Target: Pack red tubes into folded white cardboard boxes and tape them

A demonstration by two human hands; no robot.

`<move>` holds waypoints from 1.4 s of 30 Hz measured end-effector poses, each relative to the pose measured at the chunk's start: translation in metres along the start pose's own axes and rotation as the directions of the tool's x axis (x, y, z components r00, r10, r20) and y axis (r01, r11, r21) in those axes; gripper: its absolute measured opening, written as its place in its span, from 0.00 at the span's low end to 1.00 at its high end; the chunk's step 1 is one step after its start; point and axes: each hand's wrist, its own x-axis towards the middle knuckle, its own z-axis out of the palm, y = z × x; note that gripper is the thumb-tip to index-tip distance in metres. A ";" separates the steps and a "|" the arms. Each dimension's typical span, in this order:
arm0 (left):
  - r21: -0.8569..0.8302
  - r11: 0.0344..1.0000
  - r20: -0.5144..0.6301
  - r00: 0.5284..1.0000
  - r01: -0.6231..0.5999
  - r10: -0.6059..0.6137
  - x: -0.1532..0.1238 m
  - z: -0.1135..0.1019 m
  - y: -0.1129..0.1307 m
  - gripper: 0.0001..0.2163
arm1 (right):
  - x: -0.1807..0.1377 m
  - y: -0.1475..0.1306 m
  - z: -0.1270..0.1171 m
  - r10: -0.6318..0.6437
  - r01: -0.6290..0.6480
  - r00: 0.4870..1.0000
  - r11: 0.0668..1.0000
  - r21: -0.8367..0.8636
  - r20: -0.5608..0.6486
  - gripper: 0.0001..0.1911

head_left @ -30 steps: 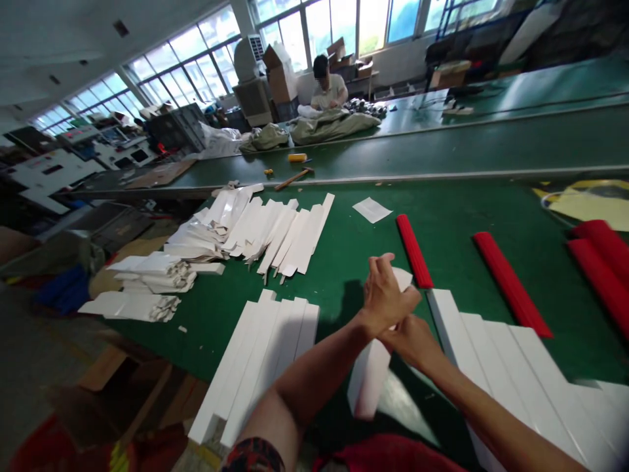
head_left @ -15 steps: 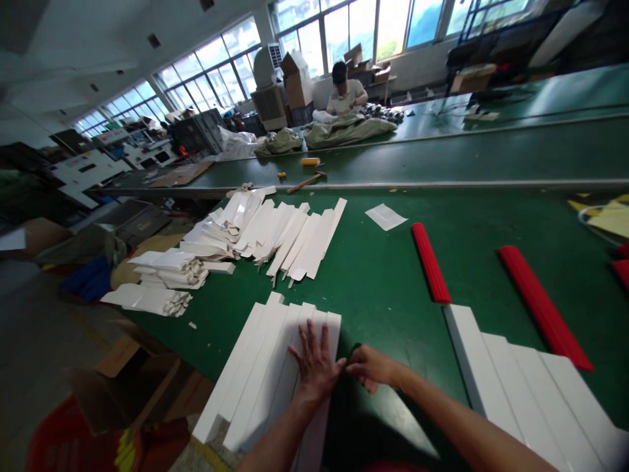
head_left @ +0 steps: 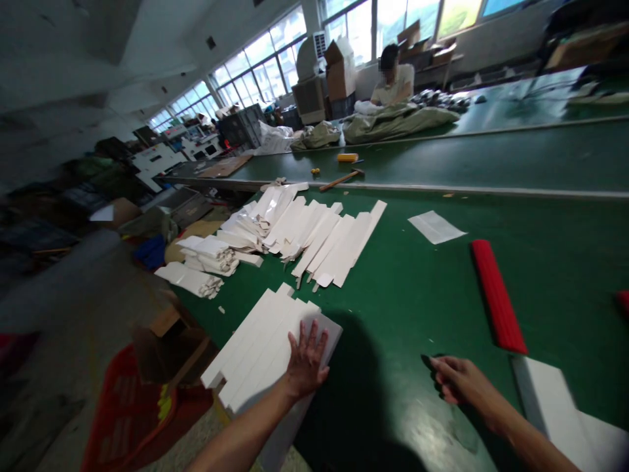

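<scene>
My left hand (head_left: pixel 307 360) lies flat with fingers spread on a row of long, narrow white boxes (head_left: pixel 255 344). These boxes lie side by side near the table's front left edge. To the right, above the green surface, my right hand (head_left: pixel 455 380) is closed in a pinch. A small dark tip shows at its fingers, too small for me to name. Nearest to that hand are more long white boxes (head_left: pixel 550 393) at the lower right and a bundle of red strips (head_left: pixel 497 295) behind them.
Flattened white cartons (head_left: pixel 339 246) lie in piles beyond the boxes. A white sheet (head_left: pixel 436 227) and a hammer (head_left: pixel 341 179) are farther back. A red basket (head_left: pixel 122 406) stands on the floor at left. Across the tables sits a person (head_left: pixel 393 82).
My right hand has moved right, away from the boxes' edge and my left hand. My left hand stays on the boxes, which now lie more slanted. The view has swung left.
</scene>
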 end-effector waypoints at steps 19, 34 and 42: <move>0.028 0.954 -0.270 0.921 0.297 -0.279 0.130 -0.088 -0.060 0.32 | 0.012 0.016 0.000 -0.008 0.012 0.997 0.999 0.047 -0.078 0.21; -0.103 0.961 -0.296 0.930 -0.256 0.217 0.155 -0.134 0.027 0.18 | 0.006 -0.040 -0.010 -0.284 0.212 0.947 0.902 -0.376 -0.148 0.17; -0.266 0.964 -0.128 0.990 0.026 -0.062 0.164 -0.119 0.076 0.35 | -0.003 -0.072 0.006 -0.385 0.265 0.920 0.749 -0.607 -0.072 0.14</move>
